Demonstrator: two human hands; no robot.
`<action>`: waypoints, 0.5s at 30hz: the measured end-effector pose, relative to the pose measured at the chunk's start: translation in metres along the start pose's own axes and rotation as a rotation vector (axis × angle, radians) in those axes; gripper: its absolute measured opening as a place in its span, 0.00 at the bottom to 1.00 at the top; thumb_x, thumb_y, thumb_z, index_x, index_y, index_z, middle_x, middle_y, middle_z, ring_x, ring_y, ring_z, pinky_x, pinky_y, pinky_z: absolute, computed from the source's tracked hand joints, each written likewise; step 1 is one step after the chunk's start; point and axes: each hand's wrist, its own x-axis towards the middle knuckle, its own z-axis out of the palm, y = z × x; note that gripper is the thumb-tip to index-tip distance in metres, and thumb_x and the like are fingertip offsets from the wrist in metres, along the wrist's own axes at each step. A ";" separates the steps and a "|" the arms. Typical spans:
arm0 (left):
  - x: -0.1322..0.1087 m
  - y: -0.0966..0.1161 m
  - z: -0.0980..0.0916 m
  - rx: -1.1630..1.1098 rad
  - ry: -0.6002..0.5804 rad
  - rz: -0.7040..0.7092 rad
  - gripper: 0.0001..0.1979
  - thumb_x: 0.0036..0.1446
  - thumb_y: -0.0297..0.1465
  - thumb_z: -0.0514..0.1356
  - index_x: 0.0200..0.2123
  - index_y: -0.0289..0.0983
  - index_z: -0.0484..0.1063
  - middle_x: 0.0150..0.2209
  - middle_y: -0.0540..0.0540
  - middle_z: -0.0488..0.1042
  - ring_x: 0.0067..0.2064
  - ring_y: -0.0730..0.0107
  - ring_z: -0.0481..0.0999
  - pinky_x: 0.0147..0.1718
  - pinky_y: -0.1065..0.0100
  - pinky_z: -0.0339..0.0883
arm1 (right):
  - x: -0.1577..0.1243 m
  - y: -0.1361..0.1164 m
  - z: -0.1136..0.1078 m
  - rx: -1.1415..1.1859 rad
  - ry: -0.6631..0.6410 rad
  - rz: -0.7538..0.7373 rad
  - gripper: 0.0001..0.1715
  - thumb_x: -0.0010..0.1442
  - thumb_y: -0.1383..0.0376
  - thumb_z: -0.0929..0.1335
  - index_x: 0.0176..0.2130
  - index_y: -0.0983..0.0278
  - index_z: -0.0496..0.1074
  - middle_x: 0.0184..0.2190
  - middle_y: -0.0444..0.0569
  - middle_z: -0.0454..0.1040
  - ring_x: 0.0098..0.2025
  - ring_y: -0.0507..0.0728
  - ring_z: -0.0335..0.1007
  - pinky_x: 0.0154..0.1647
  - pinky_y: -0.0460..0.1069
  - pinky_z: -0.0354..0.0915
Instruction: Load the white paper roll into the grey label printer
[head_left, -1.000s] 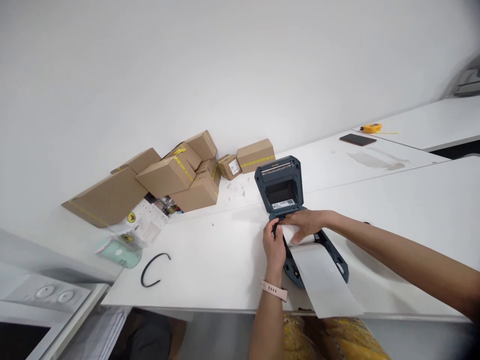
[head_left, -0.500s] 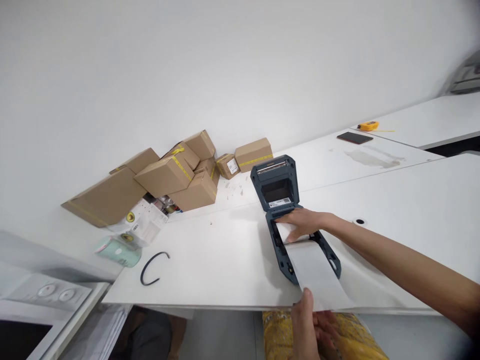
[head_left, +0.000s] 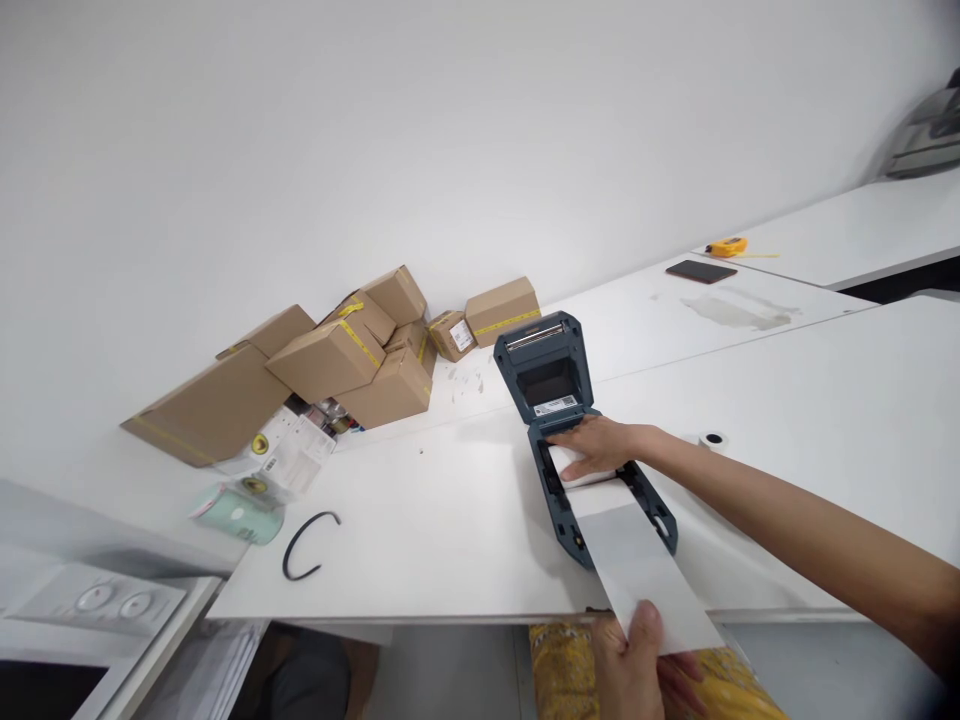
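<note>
The dark blue-grey printer (head_left: 553, 378) lies open, trailing smooth white paper (head_left: 649, 570).

no text is legible; printer lid label (head_left: 554, 406), small box label (head_left: 462, 335) unreadable.

1. Printer (head_left: 556, 520) stands on the table (head_left: 450, 530), its lid (head_left: 525, 385) up at the far end
2. Roll (head_left: 564, 462) lies in the printer, under the right hand (head_left: 596, 445)
3. Strip (head_left: 637, 555) runs from the roll to the left hand (head_left: 630, 655)
4. Boxes (head_left: 326, 362) sit behind and left of the printer
5. Band (head_left: 291, 550) lies left, before the boxes
6. Second roll (head_left: 705, 440) lies right of the printer
7. Phone (head_left: 701, 271) lies behind right, tape measure (head_left: 726, 247) just beyond it
</note>
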 end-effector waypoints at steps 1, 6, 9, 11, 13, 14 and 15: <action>0.000 0.000 0.000 0.001 -0.006 -0.002 0.40 0.34 0.72 0.58 0.29 0.40 0.74 0.18 0.44 0.76 0.19 0.56 0.77 0.22 0.58 0.72 | 0.000 0.000 0.000 -0.010 -0.024 0.007 0.46 0.57 0.39 0.67 0.64 0.62 0.67 0.63 0.62 0.70 0.63 0.75 0.66 0.60 0.64 0.61; -0.002 0.006 -0.002 0.045 -0.039 0.010 0.37 0.39 0.70 0.59 0.25 0.39 0.74 0.19 0.43 0.77 0.18 0.60 0.75 0.20 0.61 0.70 | 0.000 -0.004 0.003 -0.053 -0.067 0.066 0.47 0.59 0.38 0.64 0.64 0.65 0.67 0.58 0.66 0.74 0.60 0.76 0.69 0.61 0.67 0.58; -0.004 0.007 -0.002 0.031 0.006 0.030 0.37 0.40 0.69 0.59 0.25 0.38 0.75 0.20 0.42 0.77 0.19 0.60 0.76 0.19 0.63 0.68 | -0.002 -0.008 0.006 -0.081 -0.024 0.082 0.46 0.60 0.38 0.64 0.63 0.66 0.68 0.55 0.67 0.76 0.57 0.76 0.72 0.62 0.67 0.56; -0.005 0.006 -0.002 0.042 0.010 0.029 0.38 0.41 0.69 0.58 0.27 0.37 0.75 0.20 0.42 0.78 0.20 0.60 0.77 0.19 0.64 0.67 | -0.005 -0.010 0.008 -0.099 0.011 0.079 0.47 0.61 0.38 0.63 0.63 0.67 0.68 0.53 0.68 0.77 0.55 0.75 0.73 0.61 0.67 0.56; -0.006 0.003 -0.002 0.071 -0.024 0.025 0.39 0.42 0.69 0.58 0.29 0.36 0.76 0.22 0.41 0.79 0.20 0.61 0.78 0.19 0.65 0.66 | -0.007 -0.011 0.009 -0.119 0.046 0.075 0.46 0.61 0.38 0.64 0.63 0.68 0.68 0.51 0.67 0.78 0.54 0.74 0.74 0.61 0.65 0.57; -0.007 0.002 -0.003 0.081 -0.038 0.025 0.40 0.43 0.69 0.57 0.29 0.35 0.77 0.23 0.41 0.80 0.20 0.61 0.77 0.19 0.65 0.66 | -0.007 -0.012 0.010 -0.129 0.062 0.073 0.46 0.61 0.38 0.64 0.63 0.67 0.69 0.50 0.66 0.79 0.53 0.74 0.74 0.60 0.64 0.58; -0.007 0.000 -0.003 0.084 -0.040 0.027 0.40 0.44 0.69 0.57 0.29 0.35 0.77 0.23 0.40 0.80 0.19 0.62 0.77 0.19 0.66 0.65 | -0.008 -0.012 0.010 -0.139 0.078 0.070 0.45 0.61 0.39 0.64 0.62 0.67 0.70 0.50 0.66 0.79 0.52 0.73 0.75 0.59 0.64 0.59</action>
